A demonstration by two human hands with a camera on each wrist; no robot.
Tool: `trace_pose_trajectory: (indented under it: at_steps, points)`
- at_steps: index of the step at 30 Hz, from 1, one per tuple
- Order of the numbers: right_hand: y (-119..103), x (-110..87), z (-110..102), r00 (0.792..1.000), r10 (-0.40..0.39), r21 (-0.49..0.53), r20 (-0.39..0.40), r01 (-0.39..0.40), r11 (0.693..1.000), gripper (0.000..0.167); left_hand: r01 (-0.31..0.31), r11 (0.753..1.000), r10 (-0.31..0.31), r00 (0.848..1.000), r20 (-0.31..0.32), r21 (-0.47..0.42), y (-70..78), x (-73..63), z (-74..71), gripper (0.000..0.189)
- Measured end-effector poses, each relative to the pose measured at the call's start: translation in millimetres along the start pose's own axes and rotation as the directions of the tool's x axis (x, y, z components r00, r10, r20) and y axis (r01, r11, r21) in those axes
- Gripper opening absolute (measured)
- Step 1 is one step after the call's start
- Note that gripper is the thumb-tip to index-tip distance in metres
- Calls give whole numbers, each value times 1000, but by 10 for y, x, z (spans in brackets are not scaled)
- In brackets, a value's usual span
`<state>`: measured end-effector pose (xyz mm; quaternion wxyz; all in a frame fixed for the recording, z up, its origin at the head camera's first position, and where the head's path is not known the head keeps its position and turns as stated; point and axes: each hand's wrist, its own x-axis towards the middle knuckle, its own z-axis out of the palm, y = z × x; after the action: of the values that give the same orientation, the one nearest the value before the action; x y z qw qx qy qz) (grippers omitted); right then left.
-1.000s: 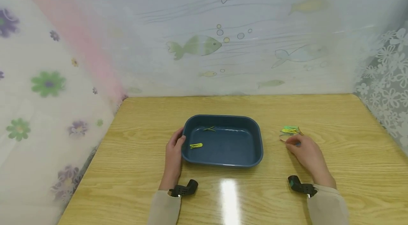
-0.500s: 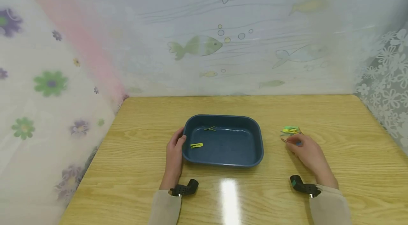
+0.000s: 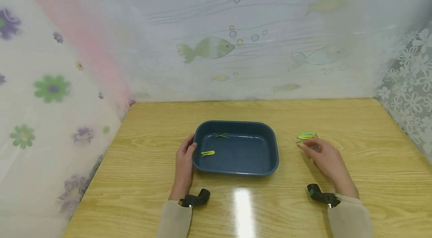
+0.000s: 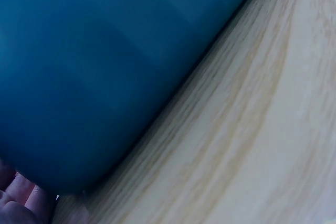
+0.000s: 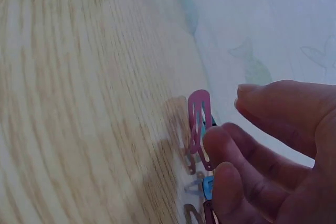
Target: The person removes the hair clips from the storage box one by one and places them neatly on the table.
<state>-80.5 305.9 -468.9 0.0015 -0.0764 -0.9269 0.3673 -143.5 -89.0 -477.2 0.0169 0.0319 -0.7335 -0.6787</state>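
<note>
A dark blue rectangular plastic tray (image 3: 239, 155) stands on the table, with a yellow snap hair clip (image 3: 208, 153) and a dark greenish one (image 3: 222, 135) inside. My left hand (image 3: 184, 161) holds its left side, thumb at the rim; the left wrist view shows fingers (image 4: 26, 198) by its corner. Right of the tray, my right hand (image 3: 325, 157) is over a small group of green and yellow hair clips (image 3: 306, 136). In the right wrist view, a pink hair clip (image 5: 199, 116) is against a fingertip, with the fingers spread apart. A blue clip (image 5: 208, 186) lies partly hidden below it.
The wooden table (image 3: 145, 136) runs back to a fish-printed curtain (image 3: 256, 62). A flower-printed curtain (image 3: 67, 118) hangs at the left, with another floral sheet (image 3: 411, 88) at the right. Black wrist cameras are strapped on both wrists.
My right hand has shifted slightly away from me, and the fingers cover more of the clips' near side. The left hand and tray stay in place.
</note>
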Motion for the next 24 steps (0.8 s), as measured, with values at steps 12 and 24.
trace_pose_trajectory:
  at_steps: [12,24]
  points:
    - [-137,-9,76,997,-33,149,-74,44,988,40,-7,1000,7,1000,-11,-4,-10,7,10,30]
    - [-421,13,206,980,-160,343,-118,191,920,33,-1,1000,1,1000,14,-8,183,-85,20,33]
